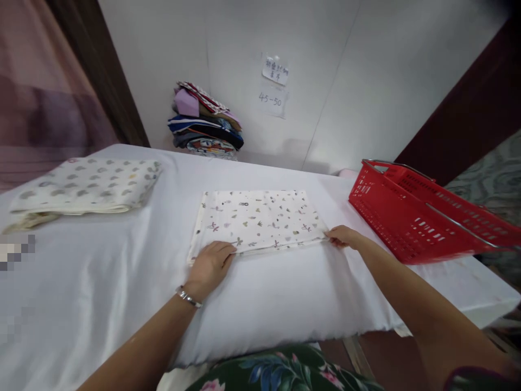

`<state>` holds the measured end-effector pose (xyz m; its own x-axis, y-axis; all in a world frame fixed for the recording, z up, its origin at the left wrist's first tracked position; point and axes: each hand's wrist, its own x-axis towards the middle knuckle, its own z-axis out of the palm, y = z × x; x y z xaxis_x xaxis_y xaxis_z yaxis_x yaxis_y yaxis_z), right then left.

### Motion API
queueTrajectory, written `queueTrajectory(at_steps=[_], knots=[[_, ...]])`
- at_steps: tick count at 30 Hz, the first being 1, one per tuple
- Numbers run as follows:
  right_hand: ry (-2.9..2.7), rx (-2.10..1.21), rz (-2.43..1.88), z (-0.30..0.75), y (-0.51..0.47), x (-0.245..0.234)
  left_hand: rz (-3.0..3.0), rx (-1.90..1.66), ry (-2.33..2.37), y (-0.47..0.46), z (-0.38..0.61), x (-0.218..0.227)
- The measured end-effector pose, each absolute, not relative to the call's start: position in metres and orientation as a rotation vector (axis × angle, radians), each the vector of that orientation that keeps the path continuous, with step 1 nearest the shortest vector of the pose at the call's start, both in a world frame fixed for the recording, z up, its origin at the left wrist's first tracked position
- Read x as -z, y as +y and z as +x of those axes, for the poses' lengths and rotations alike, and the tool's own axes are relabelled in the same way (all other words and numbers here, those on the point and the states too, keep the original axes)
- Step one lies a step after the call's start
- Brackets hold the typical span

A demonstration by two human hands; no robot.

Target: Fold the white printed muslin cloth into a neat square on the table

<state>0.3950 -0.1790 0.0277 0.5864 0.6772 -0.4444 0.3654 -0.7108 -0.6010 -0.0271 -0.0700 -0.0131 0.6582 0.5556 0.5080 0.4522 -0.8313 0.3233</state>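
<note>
A folded white cloth (260, 220) with small plant and animal prints lies on the white-covered table, its near edge towards me. My left hand (210, 267) rests on the cloth's near left part, fingers stretched out over the fabric. At the near right corner, my right hand (341, 237) pinches the cloth's edge between thumb and fingers. A silvery bracelet (188, 296) circles my left wrist.
A red plastic basket (419, 217) with metal handles stands at the right. Another folded cloth (89, 184), with grey prints, lies at the left. Several folded fabrics (207, 122) are stacked by the wall, near two paper signs (273, 100). The table's front edge (293, 339) is close to my body.
</note>
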Motion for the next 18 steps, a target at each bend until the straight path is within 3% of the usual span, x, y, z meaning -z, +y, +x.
queueTrajectory(at_steps=[9, 18], knots=[[-0.679, -1.005, -2.332, 0.392, -0.169, -0.023, 2.691, -0.894, 0.841, -0.073, -0.027, 0.012], [-0.549, -1.115, -2.0, 0.391, -0.187, -0.023, 2.674, -0.863, 0.841, -0.072, -0.028, 0.013]])
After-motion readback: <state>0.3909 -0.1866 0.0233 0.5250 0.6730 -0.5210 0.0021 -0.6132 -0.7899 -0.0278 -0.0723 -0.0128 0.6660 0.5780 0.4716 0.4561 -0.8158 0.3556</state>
